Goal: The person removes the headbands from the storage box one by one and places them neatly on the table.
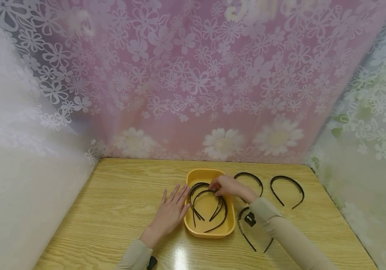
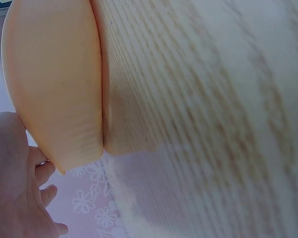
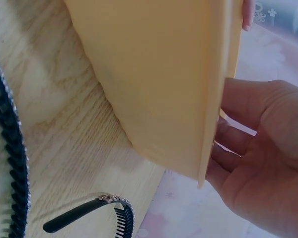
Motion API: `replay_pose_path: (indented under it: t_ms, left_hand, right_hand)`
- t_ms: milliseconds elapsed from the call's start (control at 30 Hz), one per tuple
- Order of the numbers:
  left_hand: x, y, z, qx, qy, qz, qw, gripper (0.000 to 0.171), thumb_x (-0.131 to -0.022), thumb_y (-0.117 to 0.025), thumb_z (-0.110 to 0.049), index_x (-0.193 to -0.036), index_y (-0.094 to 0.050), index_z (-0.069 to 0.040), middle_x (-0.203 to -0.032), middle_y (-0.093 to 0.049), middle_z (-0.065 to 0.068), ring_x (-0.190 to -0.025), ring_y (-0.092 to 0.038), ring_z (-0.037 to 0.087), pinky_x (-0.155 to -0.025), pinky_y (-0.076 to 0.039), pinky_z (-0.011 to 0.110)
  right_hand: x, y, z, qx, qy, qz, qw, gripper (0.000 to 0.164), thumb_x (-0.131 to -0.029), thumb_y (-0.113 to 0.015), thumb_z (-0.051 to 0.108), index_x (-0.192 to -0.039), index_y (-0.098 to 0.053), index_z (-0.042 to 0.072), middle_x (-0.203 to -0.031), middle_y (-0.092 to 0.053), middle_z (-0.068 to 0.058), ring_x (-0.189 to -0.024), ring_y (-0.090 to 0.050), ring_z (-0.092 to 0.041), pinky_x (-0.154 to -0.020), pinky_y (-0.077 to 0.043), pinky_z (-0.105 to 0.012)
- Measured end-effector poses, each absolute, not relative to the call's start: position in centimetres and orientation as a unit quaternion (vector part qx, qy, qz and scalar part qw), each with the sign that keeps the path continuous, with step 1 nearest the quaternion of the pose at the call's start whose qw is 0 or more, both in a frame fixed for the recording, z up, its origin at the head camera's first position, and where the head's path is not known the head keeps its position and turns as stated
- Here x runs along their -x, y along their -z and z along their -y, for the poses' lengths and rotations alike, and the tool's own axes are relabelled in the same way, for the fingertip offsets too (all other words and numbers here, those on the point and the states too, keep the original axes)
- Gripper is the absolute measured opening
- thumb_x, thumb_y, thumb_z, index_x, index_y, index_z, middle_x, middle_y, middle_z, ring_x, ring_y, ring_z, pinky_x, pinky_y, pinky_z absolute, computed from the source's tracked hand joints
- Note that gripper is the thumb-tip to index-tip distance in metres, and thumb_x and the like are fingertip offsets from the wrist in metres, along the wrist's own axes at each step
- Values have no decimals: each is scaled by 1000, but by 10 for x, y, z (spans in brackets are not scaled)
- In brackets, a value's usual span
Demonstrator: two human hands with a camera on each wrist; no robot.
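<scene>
A yellow plastic tray (image 1: pixel 209 235) holds several black toothed headbands (image 1: pixel 196 187). My left hand (image 1: pixel 169 215) lies with straight, spread fingers along the tray's left rim; the left wrist view shows its fingertips by the tray's outer wall (image 2: pixel 54 89). Over the far right rim reaches my right hand (image 1: pixel 231 186), its curled fingers pinching a black headband (image 1: pixel 226 212) inside the tray. In the right wrist view, the tray wall (image 3: pixel 154 84) hides those fingertips.
Three more black headbands lie on the wooden table (image 1: pixel 128 195) to the right: one far right (image 1: pixel 302 191), one behind the right wrist (image 1: pixel 248 174), one nearer (image 1: pixel 247 238) with a black clip-like piece (image 1: pixel 250 219). Flowered curtains (image 1: pixel 196 75) enclose the table.
</scene>
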State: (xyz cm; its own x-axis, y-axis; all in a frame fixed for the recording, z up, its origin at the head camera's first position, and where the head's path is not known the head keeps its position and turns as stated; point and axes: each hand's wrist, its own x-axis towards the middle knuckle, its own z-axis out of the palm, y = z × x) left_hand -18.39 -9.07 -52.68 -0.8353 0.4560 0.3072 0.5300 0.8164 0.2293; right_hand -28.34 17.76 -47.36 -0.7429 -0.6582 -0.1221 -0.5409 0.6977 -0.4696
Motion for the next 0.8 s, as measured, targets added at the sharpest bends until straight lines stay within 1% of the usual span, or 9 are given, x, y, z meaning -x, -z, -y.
replay_pose_path:
  t_ms: [67, 267, 367, 433, 500, 633, 733, 800]
  left_hand:
    - [184, 527, 91, 261, 154, 945, 123, 57, -108, -47, -34, -159, -35, -10, -163, -36, 7, -152, -26, 32, -119, -20, 67]
    - [185, 528, 90, 260, 153, 945, 124, 57, -108, -47, -34, -158, -36, -9, -163, -35, 7, -153, -26, 32, -118, -21, 67]
    - [185, 528, 91, 260, 153, 946, 120, 57, -108, -47, -34, -158, -36, -9, -164, -34, 7, -153, -25, 31, -119, -20, 66]
    - [185, 529, 91, 260, 152, 946, 118, 57, -108, -47, -34, -159, -35, -9, -164, -34, 6, -153, -24, 31, -119, -20, 66]
    - [185, 528, 91, 261, 153, 946, 119, 57, -109, -47, -34, -158, -35, -9, -164, -34, 7, -153, -25, 31, -119, -20, 66]
    - [184, 528, 91, 263, 161, 943, 124, 56, -108, -48, -33, -158, -37, -8, -163, -35, 8, -152, -28, 33, -118, -21, 67]
    - [184, 528, 91, 267, 168, 940, 130, 55, -108, -48, -31, -157, -39, -6, -163, -36, 9, -150, -30, 35, -117, -21, 68]
    - [184, 528, 91, 268, 169, 939, 135, 55, -108, -49, -30, -156, -39, -6, -162, -37, 9, -150, -31, 35, -116, -22, 69]
  right_hand:
    - [283, 475, -178, 338, 211, -906, 142, 25, -89, -76, 2, -114, -76, 7, -104, -74, -8, -93, -70, -25, -78, -58, -33]
    - [281, 478, -183, 348, 241, -893, 154, 27, -95, -70, 3, -119, -74, 13, -114, -73, -5, -101, -71, -25, -83, -59, -34]
    - [279, 477, -186, 356, 260, -883, 163, 27, -97, -67, 5, -122, -73, 14, -114, -73, -3, -105, -69, -25, -86, -59, -35]
    - [277, 476, -187, 362, 270, -877, 166, 27, -98, -66, 6, -123, -72, 13, -113, -72, -4, -105, -69, -25, -87, -59, -36]
    - [275, 475, -188, 360, 271, -877, 168, 27, -99, -65, 8, -125, -71, 12, -112, -72, -3, -104, -69, -22, -86, -58, -33]
    - [272, 473, -190, 352, 277, -879, 164, 25, -101, -63, 11, -125, -71, 8, -113, -73, -5, -98, -70, -18, -81, -57, -28]
    - [269, 470, -192, 349, 299, -873, 163, 24, -102, -60, 10, -122, -73, 7, -117, -74, -7, -97, -71, -19, -79, -57, -26]
    - [267, 468, -193, 354, 319, -864, 166, 24, -103, -58, 8, -121, -74, 7, -118, -73, -9, -99, -71, -22, -80, -57, -27]
